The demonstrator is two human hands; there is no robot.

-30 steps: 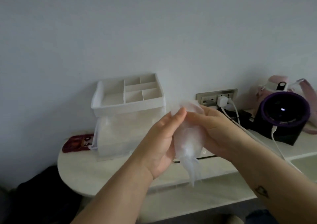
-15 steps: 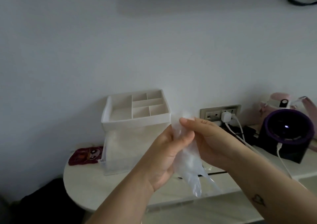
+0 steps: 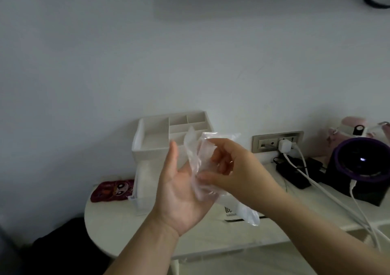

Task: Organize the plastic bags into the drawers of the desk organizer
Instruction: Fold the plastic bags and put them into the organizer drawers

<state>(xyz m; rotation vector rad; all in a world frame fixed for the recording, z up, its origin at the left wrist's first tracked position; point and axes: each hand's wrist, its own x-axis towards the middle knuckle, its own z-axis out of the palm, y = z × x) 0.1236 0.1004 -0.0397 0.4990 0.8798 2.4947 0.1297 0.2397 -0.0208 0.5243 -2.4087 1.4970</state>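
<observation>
Nearest the camera, in front of the desk organizer [image 3: 156,148], the left hand [image 3: 179,192] is spread palm-up with straight fingers, and the clear plastic bag [image 3: 202,160] rests against it. The right hand [image 3: 238,173] pinches the bag between thumb and curled fingers, gathering it, while the bag's loose tail hangs down toward the table [image 3: 118,228]. The film looks thin and slippery, so it will likely spring open if the pinch loosens, and a bundle that has puffed up would be hard to fit in a drawer. The hanging tail could also brush or drag the white printed packet [image 3: 230,212] lying below the hands, just in front of the organizer. The organizer's lower front is partly hidden and too pale to tell whether any drawer is open. If all are closed, one hand must let go to pull one, and the fold may be lost. The organizer also looks light, so a one-handed tug might slide it toward the red pouch [image 3: 109,190] on its left. To its right, white cables [image 3: 329,192] run from the wall socket [image 3: 276,142], and a reaching right arm could snag them.
</observation>
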